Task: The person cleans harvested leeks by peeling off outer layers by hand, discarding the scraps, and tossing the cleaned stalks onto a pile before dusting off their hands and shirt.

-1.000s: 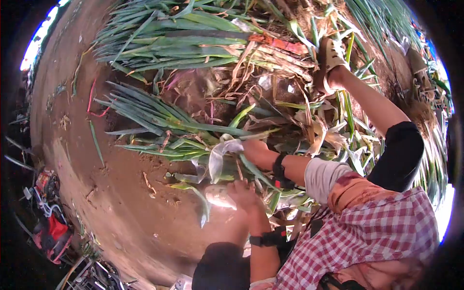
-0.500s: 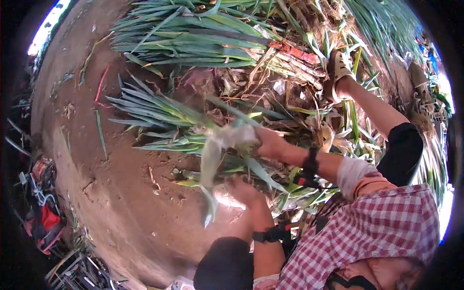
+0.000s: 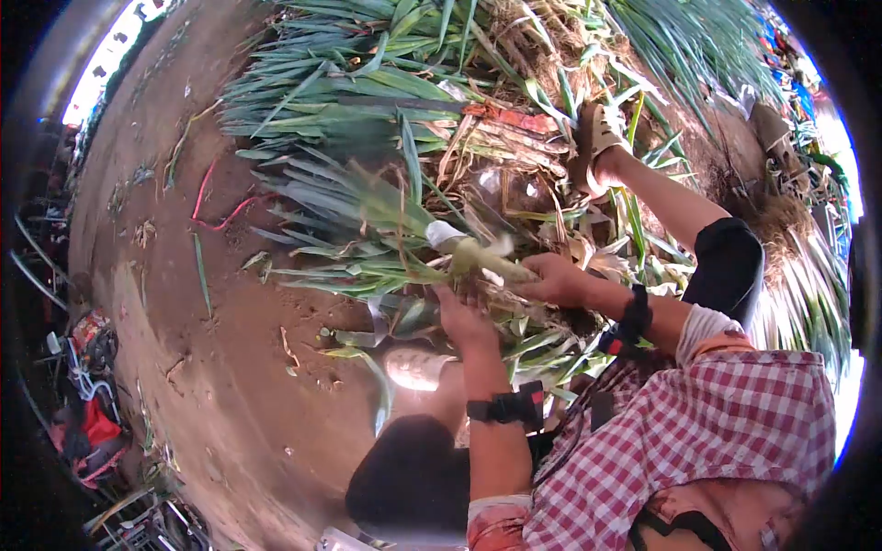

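Note:
My right hand [image 3: 556, 280] is closed round the pale root end of a leek [image 3: 491, 262]. Its green leaves point up and left over a loose pile of leeks [image 3: 322, 197]. My left hand [image 3: 467, 321] is closed against the underside of the same stalk, its fingers partly hidden by the leaves. Behind the stalk, a white patch [image 3: 443, 233] shows, which I cannot identify. Peeled leaves [image 3: 372, 367] and dry husks lie on the soil below my left hand and around my shoes.
A leek bundle tied with red-orange tape [image 3: 519, 118] lies at the top. More leeks [image 3: 689, 46] lie top right, and others [image 3: 808, 294] with roots lie far right. My sandalled foot [image 3: 602, 133] rests among husks. A pink string [image 3: 216, 220] lies on the bare soil [image 3: 184, 321].
My left hand has risen from near the ground to the leek stalk. My right hand has shifted slightly right. The blurred pale leaf that hung between them is gone from there.

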Motion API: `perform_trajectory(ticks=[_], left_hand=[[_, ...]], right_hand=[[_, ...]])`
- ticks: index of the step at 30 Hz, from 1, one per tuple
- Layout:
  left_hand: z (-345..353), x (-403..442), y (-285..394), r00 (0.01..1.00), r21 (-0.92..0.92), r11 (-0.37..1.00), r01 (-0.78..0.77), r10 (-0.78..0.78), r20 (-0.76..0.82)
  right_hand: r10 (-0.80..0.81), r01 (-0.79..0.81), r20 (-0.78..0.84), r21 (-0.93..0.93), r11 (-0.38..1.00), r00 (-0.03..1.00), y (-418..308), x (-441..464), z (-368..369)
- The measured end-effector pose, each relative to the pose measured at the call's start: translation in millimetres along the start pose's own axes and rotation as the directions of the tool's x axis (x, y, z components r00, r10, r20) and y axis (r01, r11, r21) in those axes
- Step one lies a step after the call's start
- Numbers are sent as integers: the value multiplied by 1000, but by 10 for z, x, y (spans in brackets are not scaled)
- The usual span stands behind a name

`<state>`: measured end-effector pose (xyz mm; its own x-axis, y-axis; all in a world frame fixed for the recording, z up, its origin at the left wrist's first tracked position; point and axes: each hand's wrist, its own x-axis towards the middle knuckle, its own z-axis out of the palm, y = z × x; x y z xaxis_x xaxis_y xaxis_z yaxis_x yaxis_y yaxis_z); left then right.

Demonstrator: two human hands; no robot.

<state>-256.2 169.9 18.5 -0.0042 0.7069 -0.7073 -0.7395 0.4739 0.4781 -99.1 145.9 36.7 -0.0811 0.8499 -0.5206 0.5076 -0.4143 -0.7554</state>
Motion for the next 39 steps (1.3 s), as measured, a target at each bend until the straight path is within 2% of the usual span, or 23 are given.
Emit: perform_trajectory(ticks=[2,4,6,7,8,10,12,15,17,22,23,24,28,29,30,31,32,34,35,36,37,38,39], left_hand=[[50,-30,-2,999,-31,999,27,-25,44],[129,-113,26,992,-42,998,56,-50,116],[240,-181,138,971,-45,971,236,-233,63],[418,-231,219,973,0,1000,16,-16,228],[532,-441,241,997,0,1000,-4,4,75],[38,94,61,972,48,999,3,-14,234],[360,-148,178,997,82,996,-39,44,-57],[384,-128,382,996,-10,996,-87,87,-18],[604,-392,496,952,-31,952,-306,306,23],[770,-924,570,867,-16,884,-468,462,185],[704,-946,548,595,398,466,-790,740,315],[665,-982,535,269,601,-175,-780,772,575],[691,-1000,563,135,411,-114,-905,837,530],[561,-836,570,334,22,362,-932,835,437],[532,-826,603,339,18,369,-929,831,440],[520,-820,633,214,104,188,-977,856,471],[502,-802,656,85,177,-7,-984,857,507],[444,-805,659,-136,301,-387,-871,781,609],[427,-812,660,-228,334,-559,-759,709,668],[450,-827,602,-310,350,-714,-607,617,723],[473,-835,581,-311,350,-714,-606,618,722],[476,-855,551,-253,275,-626,-730,621,742],[467,-856,540,-197,197,-514,-835,613,765]], right_hand=[[24,-41,71,241,970,997,-155,-290,-15],[31,-44,68,209,977,997,-240,-545,-94],[-135,136,19,-79,988,991,-261,-716,-172],[-262,252,-30,-187,949,965,-219,-753,-158],[-253,239,-52,-183,953,966,-175,-839,-125],[-308,281,-146,-175,943,940,-134,-943,-93],[-272,244,-116,-213,946,955,-37,-1019,-93],[-317,319,-105,2,948,943,317,-1035,-45],[-335,325,-121,-100,941,934,460,-961,-26],[-290,258,-329,-140,956,898,628,-691,188],[-307,283,-395,-119,952,866,609,-660,226],[-296,277,-404,-107,955,865,604,-636,245],[-251,247,-453,-70,966,855,920,-506,218],[-103,112,-156,47,993,982,1161,-465,106],[54,-72,168,107,992,984,1256,-485,68],[-3,-331,381,805,492,924,1397,-619,19],[-3,-326,377,805,496,926,1489,-550,1],[123,-379,362,909,174,924,1685,-426,8],[20,-350,349,937,20,937,1295,-635,-185],[11,-350,350,936,28,937,1270,-531,-149],[-13,-351,365,905,241,931,1232,-402,-44],[-33,-335,386,836,436,922,1221,-288,78],[-32,-337,387,838,430,922,1249,-132,204]])
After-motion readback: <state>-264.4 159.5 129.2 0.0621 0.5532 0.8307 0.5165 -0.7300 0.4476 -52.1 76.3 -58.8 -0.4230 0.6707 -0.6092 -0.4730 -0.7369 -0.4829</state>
